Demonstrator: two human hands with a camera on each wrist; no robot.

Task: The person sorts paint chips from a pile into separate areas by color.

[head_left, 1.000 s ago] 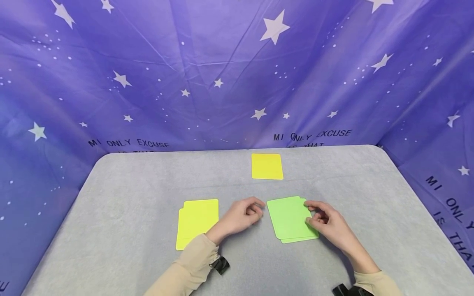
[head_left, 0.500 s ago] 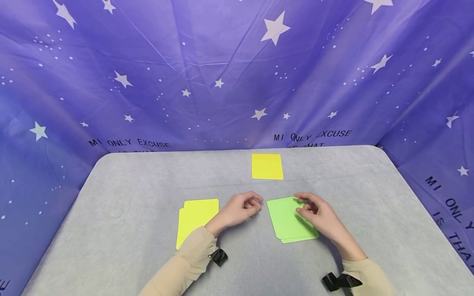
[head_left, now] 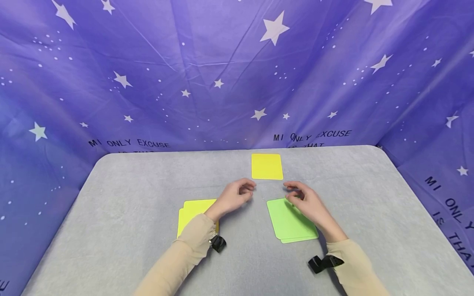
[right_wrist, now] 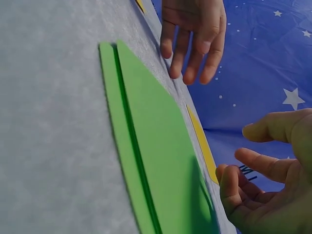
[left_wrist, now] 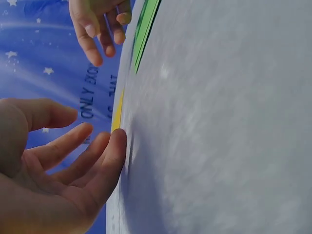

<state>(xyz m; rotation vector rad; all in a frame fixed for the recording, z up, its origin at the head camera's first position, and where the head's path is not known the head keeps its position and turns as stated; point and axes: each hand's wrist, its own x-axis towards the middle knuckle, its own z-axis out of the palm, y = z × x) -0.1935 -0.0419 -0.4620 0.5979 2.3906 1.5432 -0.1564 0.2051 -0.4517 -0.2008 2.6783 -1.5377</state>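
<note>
My left hand [head_left: 231, 198] hovers between the left yellow cards and the single far one, fingers loosely bent and holding nothing. Under its wrist and sleeve lie overlapping yellow square cards [head_left: 192, 211], partly hidden. My right hand [head_left: 307, 204] is held above the far part of the overlapping green square cards [head_left: 286, 224], with thumb and fingers apart and nothing between them. Beyond both hands a single yellow card [head_left: 267, 166] lies flat near the table's back edge. In the right wrist view the green cards [right_wrist: 151, 131] show one shifted slightly from the other.
A grey cloth-covered table [head_left: 129, 197] bears all the cards. Behind it hangs a purple curtain [head_left: 207, 61] with white stars and black lettering, which also closes in both sides. Black wrist straps [head_left: 326, 263] sit over the beige sleeves.
Both hands have moved forward toward the far yellow card. My right hand has left the right edge of the green cards and shifted left over them. The cards lie as before.
</note>
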